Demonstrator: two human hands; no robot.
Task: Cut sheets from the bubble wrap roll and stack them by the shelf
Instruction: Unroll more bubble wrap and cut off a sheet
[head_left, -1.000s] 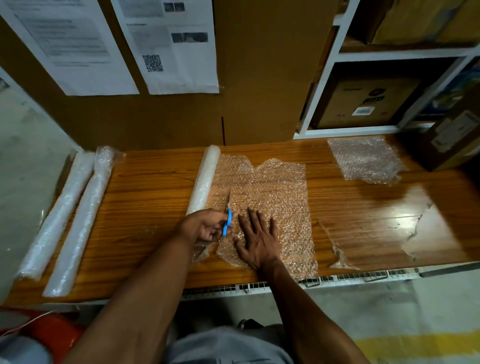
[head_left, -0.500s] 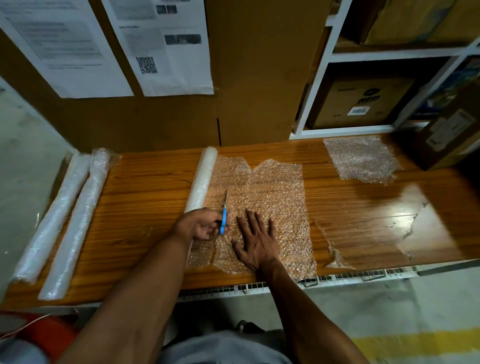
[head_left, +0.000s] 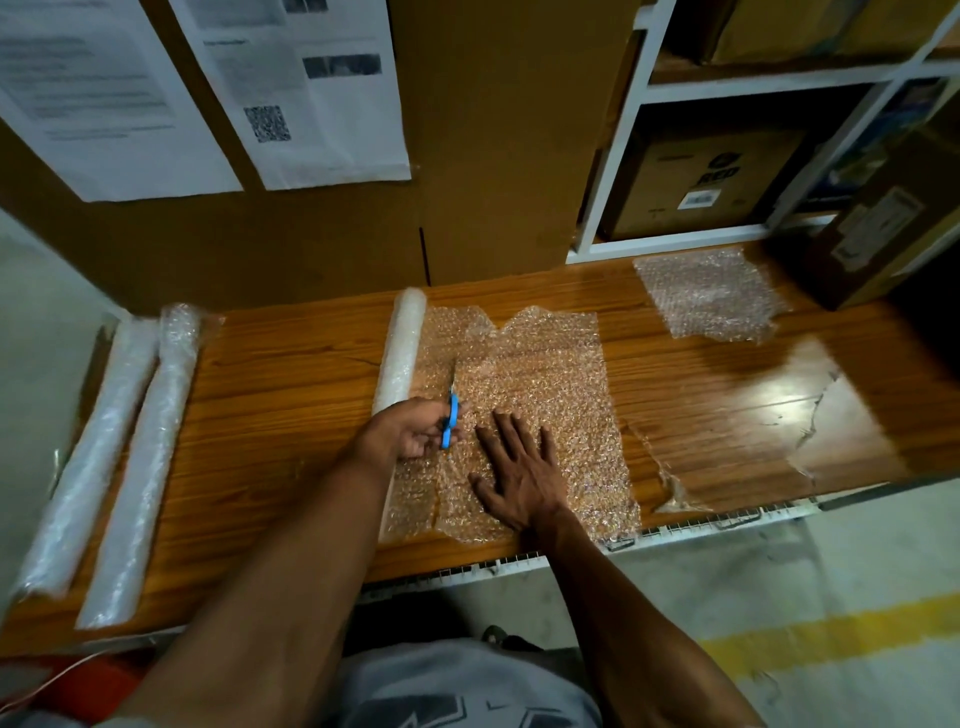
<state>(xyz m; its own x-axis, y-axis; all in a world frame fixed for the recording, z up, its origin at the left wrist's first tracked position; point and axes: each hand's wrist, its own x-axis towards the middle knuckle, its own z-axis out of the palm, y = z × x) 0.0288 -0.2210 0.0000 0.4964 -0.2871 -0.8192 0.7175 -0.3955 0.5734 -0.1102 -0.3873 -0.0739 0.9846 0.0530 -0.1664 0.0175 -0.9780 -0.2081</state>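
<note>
A bubble wrap roll lies across the wooden table, with a stretch of wrap unrolled to its right. My left hand grips blue-handled scissors, blades pointing away along a cut just right of the roll. The cut runs from the near edge up to the blades. My right hand lies flat, fingers spread, on the unrolled wrap. A cut sheet lies at the far right below the white shelf.
Two more rolls lie at the table's left end. Cardboard boxes stand on the shelf and at the right. Torn clear film covers the right part of the tabletop. Papers hang on the cardboard back wall.
The scissors have moved a little farther along the cut, away from me. My right hand has stayed flat on the wrap.
</note>
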